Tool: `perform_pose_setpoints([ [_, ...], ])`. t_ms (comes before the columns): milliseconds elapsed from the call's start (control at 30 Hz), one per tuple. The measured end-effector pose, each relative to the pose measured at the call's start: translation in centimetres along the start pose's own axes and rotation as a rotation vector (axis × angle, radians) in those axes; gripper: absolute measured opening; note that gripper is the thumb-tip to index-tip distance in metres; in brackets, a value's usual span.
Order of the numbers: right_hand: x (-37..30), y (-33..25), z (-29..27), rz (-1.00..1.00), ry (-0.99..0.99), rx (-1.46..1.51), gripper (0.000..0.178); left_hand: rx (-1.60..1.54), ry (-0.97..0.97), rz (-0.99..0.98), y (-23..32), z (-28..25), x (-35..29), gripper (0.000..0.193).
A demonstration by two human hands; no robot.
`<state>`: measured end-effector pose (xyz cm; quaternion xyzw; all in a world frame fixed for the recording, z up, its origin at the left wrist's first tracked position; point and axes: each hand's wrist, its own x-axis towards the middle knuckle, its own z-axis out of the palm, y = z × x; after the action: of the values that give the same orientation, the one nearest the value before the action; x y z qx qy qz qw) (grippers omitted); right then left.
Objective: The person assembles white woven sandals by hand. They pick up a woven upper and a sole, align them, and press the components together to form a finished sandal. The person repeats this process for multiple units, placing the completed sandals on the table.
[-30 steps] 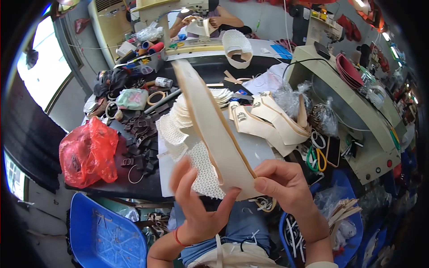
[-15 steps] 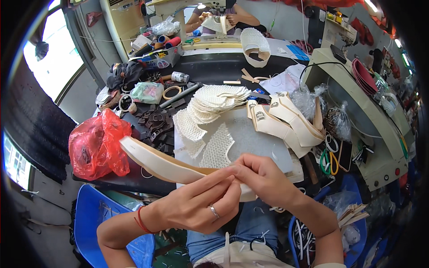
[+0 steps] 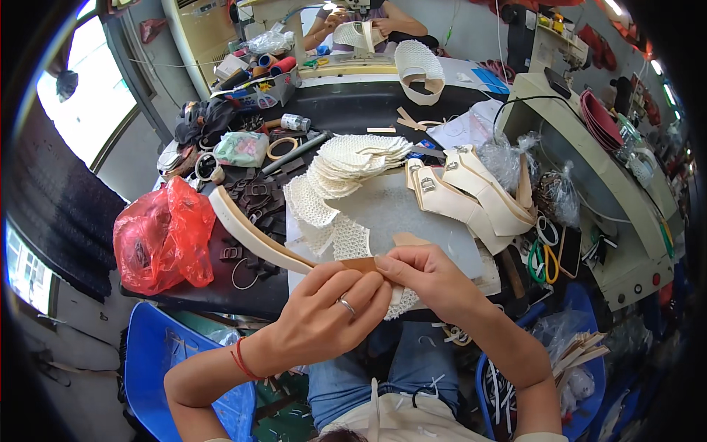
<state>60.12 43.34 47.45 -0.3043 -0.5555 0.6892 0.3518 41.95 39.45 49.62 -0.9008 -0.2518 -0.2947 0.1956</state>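
Note:
Both my hands are closed on a long cream strap (image 3: pixel 254 243) with a tan inner side, above the front of the work board. My left hand (image 3: pixel 335 306) grips it from below. My right hand (image 3: pixel 427 280) pinches its tan side between thumb and fingers. The strap's free end curves up to the left. A white perforated mesh piece (image 3: pixel 350 240) lies behind the fingers, and mesh also shows below them; whether the fingers hold it is hidden. Behind lies a stack of similar mesh pieces (image 3: pixel 353 166). Cream straps with metal buckles (image 3: pixel 471 191) rest to the right.
A red plastic bag (image 3: pixel 166 239) and dark small parts (image 3: pixel 258 199) lie left. Green and yellow scissors (image 3: pixel 543 261) lie right, beside a beige machine (image 3: pixel 589 169). Blue bins (image 3: pixel 143 361) flank my legs. Across the table a person's hands (image 3: pixel 379 29) hold a mesh piece at a sewing machine.
The strap's free end has swung up and slightly right, and its tan side now shows at my fingers. The mesh piece has shifted toward me, and mesh now shows below my hands.

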Motion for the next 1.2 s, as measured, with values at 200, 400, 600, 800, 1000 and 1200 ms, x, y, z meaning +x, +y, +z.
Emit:
perform_pose_setpoints([
  [200,1.6,2.0,-1.3,0.175,0.018,-0.096,0.027,-0.048,-0.026,0.106,1.0,0.9,-0.2,0.025],
  [400,-0.4,0.8,-0.1,-0.348,0.348,-0.223,0.019,-0.098,-0.058,-0.047,-0.2,0.4,0.7,0.028],
  [600,-2.5,2.7,-1.8,-0.469,0.234,-0.268,0.020,-0.185,0.230,-0.396,-2.6,-0.6,1.2,0.013],
  [800,-5.6,4.0,-5.3,-0.640,0.513,0.342,0.014,-0.345,0.110,-1.366,0.1,6.4,-8.1,0.026],
  [1000,-5.7,4.6,-5.4,-0.681,0.493,0.535,0.013,-0.564,0.179,-1.526,6.4,10.2,-6.9,0.023],
  [1200,-8.8,1.3,-9.1,-0.637,0.265,0.553,0.016,-1.511,0.812,-1.392,2.6,8.3,-4.2,0.021],
])
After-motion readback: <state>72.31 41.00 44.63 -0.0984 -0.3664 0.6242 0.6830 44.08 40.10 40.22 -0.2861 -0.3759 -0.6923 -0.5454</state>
